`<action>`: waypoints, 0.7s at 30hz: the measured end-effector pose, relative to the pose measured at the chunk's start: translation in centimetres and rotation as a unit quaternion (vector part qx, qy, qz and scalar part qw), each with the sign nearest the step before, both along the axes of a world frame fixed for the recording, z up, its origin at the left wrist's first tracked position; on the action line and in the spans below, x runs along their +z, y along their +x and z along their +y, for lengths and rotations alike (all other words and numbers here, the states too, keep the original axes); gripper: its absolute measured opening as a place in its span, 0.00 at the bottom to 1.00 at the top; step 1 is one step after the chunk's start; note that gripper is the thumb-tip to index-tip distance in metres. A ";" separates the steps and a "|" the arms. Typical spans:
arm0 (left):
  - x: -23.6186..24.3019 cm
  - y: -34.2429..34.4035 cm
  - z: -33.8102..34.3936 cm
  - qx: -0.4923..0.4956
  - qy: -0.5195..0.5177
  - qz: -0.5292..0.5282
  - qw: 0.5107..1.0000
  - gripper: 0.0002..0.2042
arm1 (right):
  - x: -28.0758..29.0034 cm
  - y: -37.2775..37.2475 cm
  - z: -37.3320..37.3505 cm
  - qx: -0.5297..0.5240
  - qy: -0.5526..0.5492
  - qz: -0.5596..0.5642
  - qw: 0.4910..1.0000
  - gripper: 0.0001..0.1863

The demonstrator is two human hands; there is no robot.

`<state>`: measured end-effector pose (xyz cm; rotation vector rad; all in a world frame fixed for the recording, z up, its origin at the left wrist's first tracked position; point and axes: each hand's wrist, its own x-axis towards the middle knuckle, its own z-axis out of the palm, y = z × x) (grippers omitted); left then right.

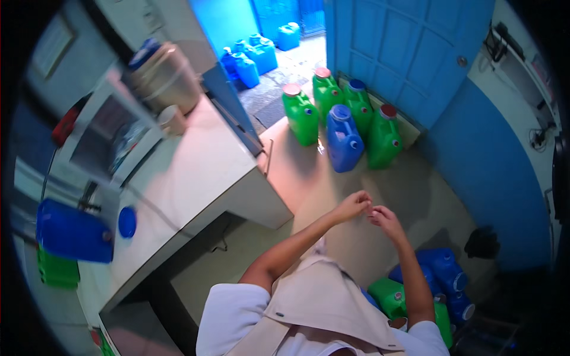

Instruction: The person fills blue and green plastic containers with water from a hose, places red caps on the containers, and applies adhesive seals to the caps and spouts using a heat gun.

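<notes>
In front of my body, my left hand (354, 205) and my right hand (386, 222) meet at the fingertips. The fingers of both are pinched together; anything between them is too small to make out. Beyond my hands, a blue jug (345, 142) with a blue cap stands on the floor. Around it are several green jugs: one with a pink cap (301, 115), another pink-capped green jug (325, 92) behind it, a blue-capped green jug (358, 105), and a red-capped green jug (384, 139) at the right. Neither hand touches them.
A white counter (196, 160) runs along the left, bearing a blue jug (74, 230), a blue lid (127, 222) and a large container (163, 77). More jugs (439, 267) crowd the floor by my right arm. A blue door (409, 53) stands open; blue jugs (259, 54) are outside.
</notes>
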<state>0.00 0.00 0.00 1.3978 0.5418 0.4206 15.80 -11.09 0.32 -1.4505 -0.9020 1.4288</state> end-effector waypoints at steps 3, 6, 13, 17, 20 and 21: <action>4.1 -13.1 -6.7 0.055 0.044 0.065 0.995 0.10 | 3.5 -12.1 -3.2 0.073 -0.002 0.069 0.995 0.14; 8.9 -26.3 -13.1 0.132 0.004 0.082 0.988 0.10 | 8.2 -21.6 -6.6 0.177 -0.028 0.043 0.983 0.14; 15.0 -59.5 -30.6 0.395 -0.009 0.090 0.914 0.10 | 10.7 -50.5 -11.8 0.388 -0.029 0.018 0.921 0.13; 18.7 -77.1 -42.9 0.555 0.011 0.081 0.828 0.08 | 11.0 -69.3 -16.1 0.507 -0.050 0.051 0.859 0.13; 20.3 -86.1 -48.9 0.660 -0.002 0.043 0.750 0.07 | 11.9 -81.4 -18.7 0.604 -0.032 0.024 0.796 0.13; 21.0 -89.0 -50.2 0.693 -0.003 0.025 0.720 0.07 | 12.7 -85.1 -19.5 0.629 -0.027 0.019 0.776 0.13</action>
